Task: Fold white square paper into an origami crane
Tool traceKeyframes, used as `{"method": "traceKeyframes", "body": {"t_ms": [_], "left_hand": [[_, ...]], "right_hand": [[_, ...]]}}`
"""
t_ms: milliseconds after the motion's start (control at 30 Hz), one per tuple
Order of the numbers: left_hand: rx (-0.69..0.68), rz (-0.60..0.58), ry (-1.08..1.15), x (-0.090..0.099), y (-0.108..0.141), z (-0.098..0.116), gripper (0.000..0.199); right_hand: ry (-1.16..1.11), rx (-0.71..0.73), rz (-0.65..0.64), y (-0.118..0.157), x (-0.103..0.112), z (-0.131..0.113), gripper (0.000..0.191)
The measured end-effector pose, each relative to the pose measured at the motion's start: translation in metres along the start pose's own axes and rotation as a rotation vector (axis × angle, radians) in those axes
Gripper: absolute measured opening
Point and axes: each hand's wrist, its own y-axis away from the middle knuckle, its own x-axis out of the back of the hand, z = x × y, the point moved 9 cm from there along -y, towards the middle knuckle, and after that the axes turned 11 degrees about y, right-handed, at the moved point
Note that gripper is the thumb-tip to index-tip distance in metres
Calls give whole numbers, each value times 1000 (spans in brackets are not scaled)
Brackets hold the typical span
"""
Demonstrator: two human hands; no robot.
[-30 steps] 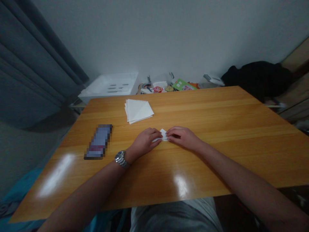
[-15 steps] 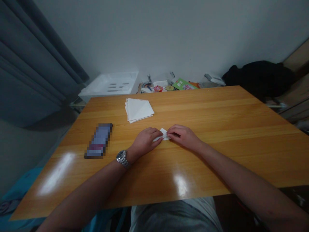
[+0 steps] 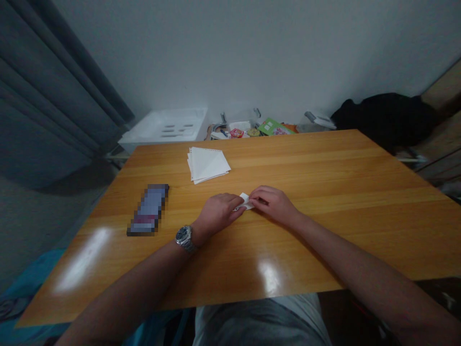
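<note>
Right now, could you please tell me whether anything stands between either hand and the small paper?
Nothing visible does: the left hand and right hand both touch the paper. The sheets lie beyond it, and the phone off to the left.

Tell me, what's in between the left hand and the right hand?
In the head view, a small white paper is between the left hand and the right hand. Fingertips of both hands touch it.

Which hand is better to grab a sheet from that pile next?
Probably the left hand: it looks nearer the paper pile than the right hand, though both touch the small white paper.
</note>
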Motion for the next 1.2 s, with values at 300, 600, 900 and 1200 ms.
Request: {"method": "traceKeyframes", "body": {"t_ms": [300,600,900,1200], "left_hand": [[49,-6,22,2,1,-5,24],[139,156,169,18,4,-19,26],[156,196,197,19,5,-21,25],[198,203,218,17,4,-21,22]], "right_hand": [[-6,5,38,0,8,-5,16],[312,17,35,5,28,-12,33],[378,63,-184,6,0,-24,38],[459,15,-250,2,-10,-23,25]]}}
